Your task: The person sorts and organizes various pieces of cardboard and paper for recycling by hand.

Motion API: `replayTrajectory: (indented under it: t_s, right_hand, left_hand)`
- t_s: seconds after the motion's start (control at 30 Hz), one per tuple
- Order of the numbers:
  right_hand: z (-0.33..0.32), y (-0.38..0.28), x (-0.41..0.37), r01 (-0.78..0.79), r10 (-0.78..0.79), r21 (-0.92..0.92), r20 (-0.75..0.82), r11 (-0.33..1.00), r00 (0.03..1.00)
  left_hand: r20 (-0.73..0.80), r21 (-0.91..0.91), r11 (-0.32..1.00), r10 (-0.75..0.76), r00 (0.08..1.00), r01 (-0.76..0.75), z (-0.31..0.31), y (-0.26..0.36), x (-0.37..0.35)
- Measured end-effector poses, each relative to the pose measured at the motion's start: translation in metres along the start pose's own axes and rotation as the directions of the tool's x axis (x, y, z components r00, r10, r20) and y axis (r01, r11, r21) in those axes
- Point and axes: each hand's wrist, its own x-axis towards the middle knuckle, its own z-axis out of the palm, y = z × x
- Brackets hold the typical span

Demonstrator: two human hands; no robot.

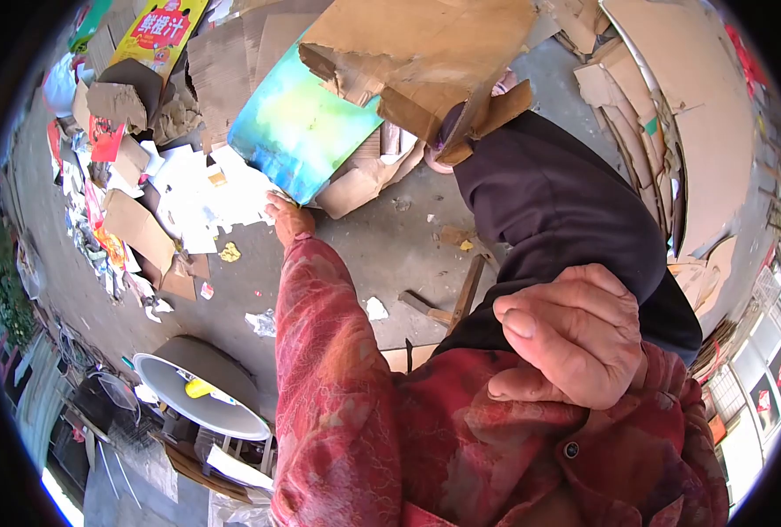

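Note:
My left hand (288, 220) reaches out to the lower corner of a glossy blue-green printed sheet (307, 119), its fingers closed on that corner. The sheet slants up and away, and its upper end passes under a large brown cardboard piece (417, 39). Loose white papers (219, 189) lie just left of this hand. Close to the camera, in front of the red patterned jacket, my right hand (575, 338) is curled into a loose fist. Nothing shows in its fingers. A folded cardboard flap (500, 110) covers part of my foot.
Torn cardboard and paper scraps (136, 233) are heaped at left, below a yellow printed carton (158, 35). Flattened cardboard (715, 132) is stacked at right. A wide grey basin (201, 386) with something yellow inside stands at lower left. Wooden pieces (465, 290) lie near my legs.

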Motion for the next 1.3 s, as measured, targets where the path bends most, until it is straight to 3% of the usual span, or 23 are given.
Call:
replayTrajectory:
  t_s: [0.03, 0.1, 0.37, 0.43, 0.47, 0.57, 0.63, 0.7, 0.83, 0.87, 0.9, 0.93, 1.0, 1.03, 1.1, 1.13, 1.2, 1.23, 1.3]
  right_hand:
    - [-0.001, 0.000, -0.001, 0.012, -0.012, -0.015, 0.007, 1.000, 1.000]
    - [-0.003, 0.000, -0.003, 0.009, -0.009, -0.035, 0.010, 0.999, 1.000]
    - [-0.001, 0.002, -0.005, 0.001, -0.002, -0.022, -0.042, 1.000, 0.999]
    - [-0.007, 0.000, -0.005, -0.004, 0.004, -0.003, 0.054, 1.000, 0.999]
    - [-0.008, 0.000, -0.006, -0.002, 0.002, -0.002, 0.046, 1.000, 0.999]
    - [-0.012, 0.000, -0.007, 0.008, -0.009, 0.019, 0.059, 1.000, 0.998]
    - [-0.012, 0.001, -0.009, 0.022, -0.023, 0.041, 0.022, 0.999, 1.000]
    - [-0.010, 0.002, -0.013, 0.030, -0.030, 0.002, -0.059, 1.000, 0.998]
    - [-0.017, -0.001, -0.019, -0.010, 0.006, -0.045, -0.098, 0.999, 0.995]
    - [-0.019, -0.004, -0.020, -0.015, 0.010, -0.056, -0.091, 0.998, 0.996]
    - [-0.021, -0.005, -0.021, -0.021, 0.015, -0.070, -0.086, 0.997, 0.996]
    - [-0.021, -0.004, -0.022, -0.009, 0.000, -0.081, -0.112, 0.997, 0.994]
    - [-0.018, -0.003, -0.025, 0.015, -0.018, -0.017, -0.182, 1.000, 0.983]
    - [-0.018, -0.005, -0.026, 0.026, -0.033, -0.034, -0.216, 0.999, 0.976]
    - [-0.020, -0.009, -0.028, -0.040, 0.045, 0.034, -0.162, 0.999, 0.986]
    - [-0.020, -0.009, -0.030, -0.058, 0.065, 0.053, -0.146, 0.997, 0.987]
    - [-0.026, -0.014, -0.033, -0.139, 0.142, 0.113, -0.019, 0.984, 0.990]
    - [-0.027, -0.013, -0.035, -0.180, 0.176, 0.144, 0.040, 0.973, 0.984]
    - [-0.045, -0.018, -0.039, -0.355, 0.242, 0.556, 0.267, 0.752, 0.933]
  left_hand:
    - [-0.001, -0.003, 1.000, 0.006, 1.000, -0.006, -0.002, 0.008, -0.006]
    - [-0.153, -0.053, 0.999, -0.001, 0.988, -0.007, -0.005, 0.020, -0.016]
    - [-0.104, 0.000, 0.999, -0.045, 0.994, 0.045, 0.004, 0.012, 0.005]
    - [-0.052, 0.032, 0.999, 0.007, 0.999, -0.005, 0.003, 0.002, 0.014]
    - [-0.105, -0.057, 0.998, -0.007, 0.994, 0.001, -0.007, 0.003, 0.009]
    - [-0.140, -0.103, 0.992, 0.062, 0.988, -0.077, -0.018, -0.024, -0.002]
    - [-0.126, -0.158, 0.987, 0.010, 0.992, -0.030, -0.036, -0.035, -0.019]
    - [-0.230, -0.318, 0.937, 0.071, 0.971, -0.144, -0.060, -0.044, -0.045]
    - [-0.405, -0.281, 0.918, 0.149, 0.902, -0.278, -0.094, -0.092, -0.070]
    - [-0.303, -0.592, 0.758, 0.106, 0.947, -0.274, -0.113, -0.095, -0.080]
    - [-0.185, -0.832, 0.511, 0.114, 0.976, -0.217, -0.133, -0.090, -0.091]
    - [-0.211, -0.828, 0.502, 0.129, 0.969, -0.248, -0.152, -0.083, -0.100]
    - [-0.211, -0.960, 0.145, 0.190, 0.959, -0.240, -0.198, -0.054, -0.131]
    - [-0.241, -0.952, 0.135, 0.215, 0.946, -0.273, -0.219, -0.036, -0.145]
    - [-0.259, -0.965, -0.041, 0.313, 0.914, -0.260, -0.256, 0.001, -0.173]
    - [-0.292, -0.955, -0.058, 0.349, 0.891, -0.290, -0.269, 0.017, -0.184]
    - [-0.188, -0.978, -0.179, 0.507, 0.841, -0.110, -0.291, 0.050, -0.207]
    - [-0.212, -0.974, -0.190, 0.552, 0.807, -0.126, -0.301, 0.068, -0.224]
    - [-0.204, -0.978, -0.186, 0.706, 0.678, -0.100, -0.315, 0.100, -0.267]
